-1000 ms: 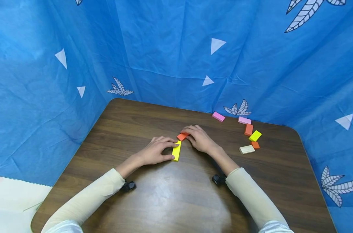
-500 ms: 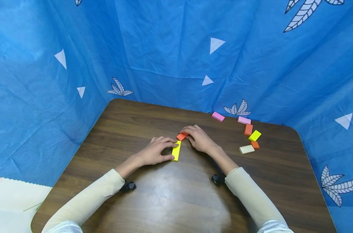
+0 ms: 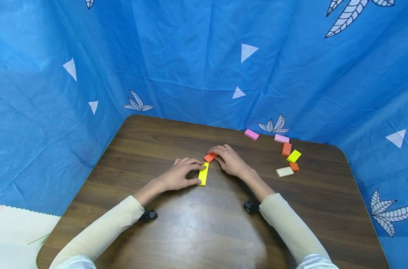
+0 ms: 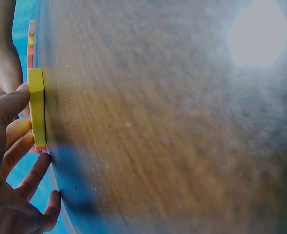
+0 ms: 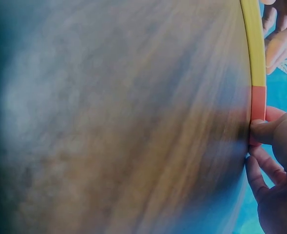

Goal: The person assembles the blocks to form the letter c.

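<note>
- Left hand (image 3: 178,176) in the head view pinches the long yellow block (image 3: 203,174) between thumb and fingers, keeping it flat on the worktop (image 3: 197,224) so it can't slide. Right hand (image 3: 231,160) has its fingertips curled on the small orange block (image 3: 210,157), which sits right at the yellow one's far end, touching it or near enough. Looks like one hand braces while the other lines up the end joint.
- Same view, off to the right and well apart from the hands: a loose scatter of spare blocks, with a pink block (image 3: 251,134) close to the blue curtain (image 3: 190,56) and a cream block (image 3: 284,172) nearest the person.
- Left wrist view: thumb and fingers sit on opposite long sides of the yellow block (image 4: 36,109), a narrow, light pinch, with a sliver of orange showing at its end.
- Right wrist view: fingers (image 5: 267,130) press on the orange block (image 5: 258,103), which butts flush against the yellow block (image 5: 254,44). Rest is blurry worktop.
</note>
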Demonstrator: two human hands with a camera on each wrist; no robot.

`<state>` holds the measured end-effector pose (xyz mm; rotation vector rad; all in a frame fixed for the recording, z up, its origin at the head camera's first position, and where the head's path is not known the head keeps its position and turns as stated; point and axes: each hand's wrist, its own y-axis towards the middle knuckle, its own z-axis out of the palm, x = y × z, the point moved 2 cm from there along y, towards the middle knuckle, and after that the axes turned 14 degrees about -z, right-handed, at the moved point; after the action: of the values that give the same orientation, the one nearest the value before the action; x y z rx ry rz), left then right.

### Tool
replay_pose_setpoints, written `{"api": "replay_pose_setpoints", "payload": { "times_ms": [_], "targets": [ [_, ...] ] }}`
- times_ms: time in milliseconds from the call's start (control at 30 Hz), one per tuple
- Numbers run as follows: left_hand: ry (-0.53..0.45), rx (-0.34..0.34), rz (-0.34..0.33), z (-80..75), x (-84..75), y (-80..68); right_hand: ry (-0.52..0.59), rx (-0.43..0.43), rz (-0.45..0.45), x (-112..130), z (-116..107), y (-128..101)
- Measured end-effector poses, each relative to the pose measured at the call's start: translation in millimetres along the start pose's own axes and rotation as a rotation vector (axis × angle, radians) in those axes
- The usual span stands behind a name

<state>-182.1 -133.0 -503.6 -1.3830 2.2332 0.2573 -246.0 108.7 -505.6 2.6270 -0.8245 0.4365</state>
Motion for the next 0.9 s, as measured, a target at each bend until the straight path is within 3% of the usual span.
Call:
{"api": "replay_pose_setpoints", "payload": {
  "times_ms": [267,467,600,900],
  "targets": [
    [-0.004,0.011,-0.014,0.3,1.7,0.6,-0.004,-0.001,0.006,1,1,0],
    [-0.001,0.008,-0.016,1.0,2.1,1.0,0.064,-0.022,0.032,-3,-3,-4],
    [0.002,0.009,-0.020,2.1,2.0,1.2,0.095,-0.078,0.064,-13,-8,-12],
    [-0.004,0.004,-0.030,1.7,1.2,-0.1,0.127,-0.259,0.233,-47,-32,-33]
  ]
}}
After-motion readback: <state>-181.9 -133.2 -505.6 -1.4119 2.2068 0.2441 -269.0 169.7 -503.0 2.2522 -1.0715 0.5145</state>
